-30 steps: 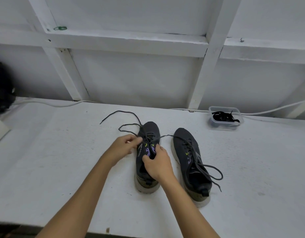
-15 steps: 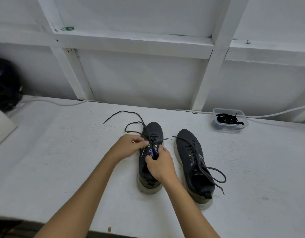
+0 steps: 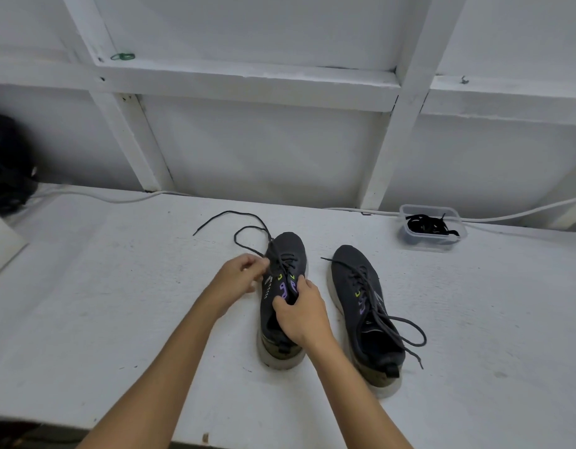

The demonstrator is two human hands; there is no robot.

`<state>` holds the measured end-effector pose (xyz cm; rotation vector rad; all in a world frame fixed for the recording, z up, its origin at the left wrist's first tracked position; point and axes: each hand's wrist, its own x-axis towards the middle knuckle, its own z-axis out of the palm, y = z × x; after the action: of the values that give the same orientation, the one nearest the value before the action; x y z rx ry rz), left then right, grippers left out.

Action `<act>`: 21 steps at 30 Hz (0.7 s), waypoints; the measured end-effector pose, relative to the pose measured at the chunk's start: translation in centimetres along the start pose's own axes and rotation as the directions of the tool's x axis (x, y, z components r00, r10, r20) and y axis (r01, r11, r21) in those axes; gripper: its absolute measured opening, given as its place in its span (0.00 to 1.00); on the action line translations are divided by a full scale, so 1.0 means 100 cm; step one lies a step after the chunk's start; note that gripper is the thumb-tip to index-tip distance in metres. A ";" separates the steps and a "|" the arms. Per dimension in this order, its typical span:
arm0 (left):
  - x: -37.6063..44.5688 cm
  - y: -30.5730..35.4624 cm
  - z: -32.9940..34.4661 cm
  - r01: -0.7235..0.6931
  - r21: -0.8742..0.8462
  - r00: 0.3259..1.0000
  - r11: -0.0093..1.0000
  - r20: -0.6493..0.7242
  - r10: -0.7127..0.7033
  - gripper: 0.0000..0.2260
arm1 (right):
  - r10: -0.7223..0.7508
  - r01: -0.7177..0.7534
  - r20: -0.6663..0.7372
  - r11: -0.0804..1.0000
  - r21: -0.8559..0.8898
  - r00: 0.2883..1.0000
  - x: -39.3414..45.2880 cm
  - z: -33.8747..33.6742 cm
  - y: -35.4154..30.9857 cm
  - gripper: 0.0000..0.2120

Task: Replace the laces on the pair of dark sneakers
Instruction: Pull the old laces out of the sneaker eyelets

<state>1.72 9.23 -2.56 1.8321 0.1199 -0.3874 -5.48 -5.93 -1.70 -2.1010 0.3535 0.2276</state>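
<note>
pinching lace (image 3: 247, 230) in left hand (image 3: 239, 277); right hand (image 3: 301, 314) grips left sneaker (image 3: 285, 251) tongue.

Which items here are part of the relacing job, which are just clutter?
Job: left shoe, right shoe, tub of laces, left hand, right hand.
Clutter: white cable, dark object at far left, green band.
</note>
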 end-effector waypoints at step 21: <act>-0.005 0.000 -0.004 -0.016 0.020 0.998 1.000 -0.060 0.018 0.12 | 0.002 -0.002 0.023 1.000 0.003 1.000 -0.003 -0.004 -0.002 0.11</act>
<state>1.30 9.65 -2.34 1.8638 0.1421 -0.3228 -5.65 -6.14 -1.26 -2.0931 0.3421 0.2517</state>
